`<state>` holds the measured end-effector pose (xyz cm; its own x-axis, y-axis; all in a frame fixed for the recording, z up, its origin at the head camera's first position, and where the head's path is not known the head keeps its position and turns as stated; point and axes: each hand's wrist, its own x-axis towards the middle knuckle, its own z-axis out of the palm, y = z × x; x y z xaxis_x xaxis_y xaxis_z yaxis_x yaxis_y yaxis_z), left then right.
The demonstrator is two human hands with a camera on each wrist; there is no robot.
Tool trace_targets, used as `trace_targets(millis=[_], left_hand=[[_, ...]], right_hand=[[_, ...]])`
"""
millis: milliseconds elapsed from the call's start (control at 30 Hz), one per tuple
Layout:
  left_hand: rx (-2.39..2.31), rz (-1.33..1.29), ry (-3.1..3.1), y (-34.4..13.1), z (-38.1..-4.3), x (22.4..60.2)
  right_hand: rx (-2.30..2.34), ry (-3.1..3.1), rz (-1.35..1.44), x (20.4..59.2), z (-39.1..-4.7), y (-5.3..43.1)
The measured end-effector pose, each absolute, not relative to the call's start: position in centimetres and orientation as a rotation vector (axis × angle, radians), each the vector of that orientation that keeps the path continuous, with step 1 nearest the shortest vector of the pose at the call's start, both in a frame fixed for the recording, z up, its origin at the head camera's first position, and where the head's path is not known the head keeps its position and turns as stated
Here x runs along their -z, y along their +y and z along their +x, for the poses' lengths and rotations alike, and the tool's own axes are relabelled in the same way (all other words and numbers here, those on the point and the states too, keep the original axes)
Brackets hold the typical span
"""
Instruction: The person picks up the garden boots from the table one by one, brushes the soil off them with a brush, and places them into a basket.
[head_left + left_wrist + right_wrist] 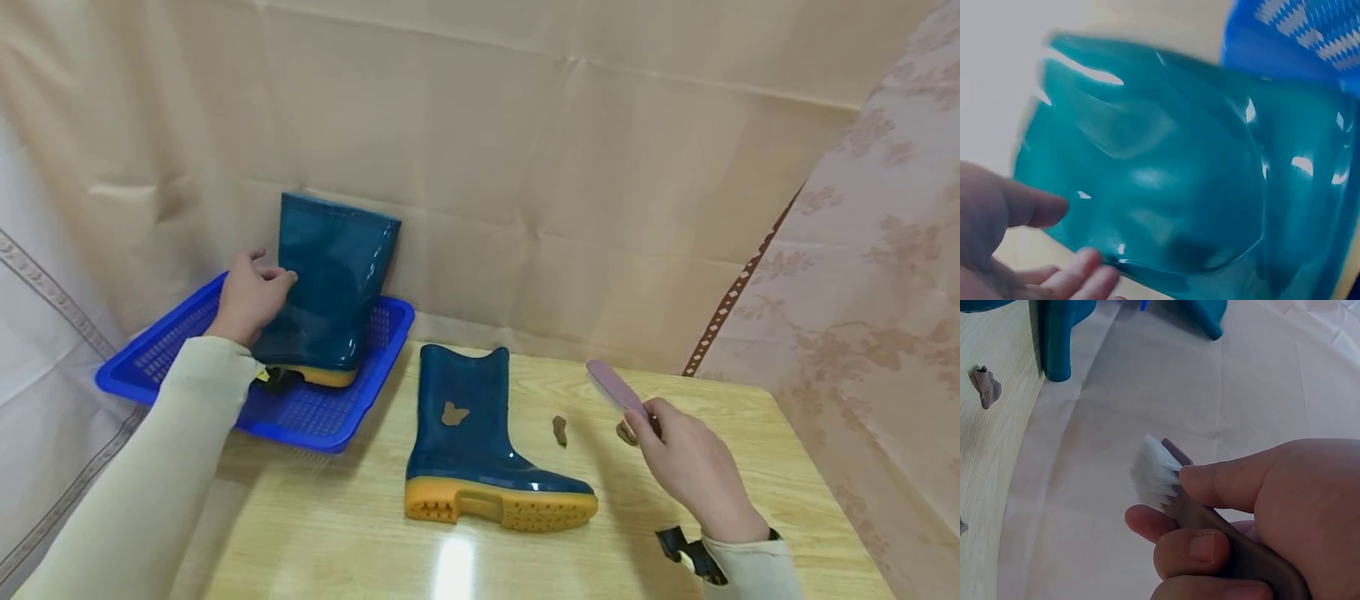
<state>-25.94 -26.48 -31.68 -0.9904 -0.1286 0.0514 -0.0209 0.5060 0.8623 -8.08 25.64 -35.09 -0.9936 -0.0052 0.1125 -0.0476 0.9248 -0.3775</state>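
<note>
My left hand [253, 296] is beside a dark teal rubber boot [333, 279] with a yellow sole, standing in a blue plastic basket [341, 433]. In the left wrist view, the thumb [1041, 207] is apart from the other fingers, and nothing is between them. With my right hand [693, 462] I grip a brush [615, 385] with a mauve handle; its white bristles [1154, 475] show in the right wrist view. A second boot [468, 417] lies on its side on the table, a brown patch [453, 414] stuck to its shaft.
Two small brown pieces lie on the wooden table [337, 533]: one piece [560, 430] right of the lying boot, the other piece [627, 432] by my right hand. A beige cloth [525, 167] hangs behind the table, and a floral cloth [862, 292] hangs at the right.
</note>
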Motion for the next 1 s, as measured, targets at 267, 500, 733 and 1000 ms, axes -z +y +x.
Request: trace_targets(millis=[267, 500, 733, 1000], left_hand=[[1.443, -0.016, -2.846, -24.4, -24.4, 30.9], [1.309, -0.174, -2.627, -21.1, -21.5, 31.2], [1.196, -0.48, -2.544, -17.0, -18.1, 32.0], [1.232, -0.806, -2.392, -13.1, -15.2, 34.7]], right_hand=[[-0.569, -2.962, 0.061, 34.8, -8.3, 25.8], [-0.585, -2.957, 0.066, 35.0, -8.3, 25.8], [-0.638, -2.952, 0.103, 35.5, -8.8, 25.6], [-0.609, -2.94, 0.152, 35.4, -9.2, 25.4]])
